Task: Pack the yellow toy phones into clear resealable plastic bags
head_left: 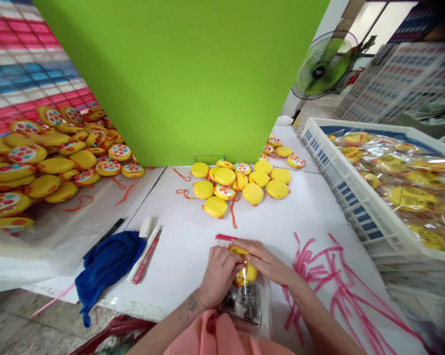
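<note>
A clear plastic bag with a pink strip along its top edge and a black printed label lies in front of me on the white table. Inside or under the film at its upper part is a yellow chick-shaped toy with orange details. Curled fingers of my left hand press on the toy and bag from the left. My right hand reaches in from the right, fingers stretched flat across the toy's top near the pink strip. The two hands partly cover the toy, so its exact position in the bag is hard to tell.
Several loose yellow toys with orange cords lie ahead, before a green panel. More toys are heaped at left. A blue cloth and pens lie left; pink ribbons and a white crate of bagged toys are right.
</note>
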Available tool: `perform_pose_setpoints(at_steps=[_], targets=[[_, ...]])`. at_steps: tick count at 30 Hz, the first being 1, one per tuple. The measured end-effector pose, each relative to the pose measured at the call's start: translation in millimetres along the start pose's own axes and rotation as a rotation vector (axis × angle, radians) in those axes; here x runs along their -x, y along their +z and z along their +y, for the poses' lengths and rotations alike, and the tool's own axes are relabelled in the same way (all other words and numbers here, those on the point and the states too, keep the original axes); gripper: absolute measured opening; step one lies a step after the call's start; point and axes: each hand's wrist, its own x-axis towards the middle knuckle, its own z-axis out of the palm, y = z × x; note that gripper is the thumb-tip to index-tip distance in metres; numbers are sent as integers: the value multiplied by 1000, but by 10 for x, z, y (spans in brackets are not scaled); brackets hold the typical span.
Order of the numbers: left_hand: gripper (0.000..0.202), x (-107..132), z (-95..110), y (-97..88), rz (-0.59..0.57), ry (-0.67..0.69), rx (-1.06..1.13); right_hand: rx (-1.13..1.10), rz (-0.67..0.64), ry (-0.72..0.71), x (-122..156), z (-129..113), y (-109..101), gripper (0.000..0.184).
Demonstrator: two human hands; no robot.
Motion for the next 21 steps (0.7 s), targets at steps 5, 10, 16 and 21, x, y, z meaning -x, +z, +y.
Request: perform_pose_setpoints(at_steps=[5,10,16,21], targets=[[8,-23,-2,8,-15,-21,2,127,344,169,148,6,-119,41],[2,-97,31,-51,-43,-66,143,116,271,395,322,18,-146,43],[7,-196,71,-192,-233,-83,228,67,346,324,255,-17,164,40],[12,-223,172,-273,-300,-150,206,-135,536,308,151,-108,288,41]])
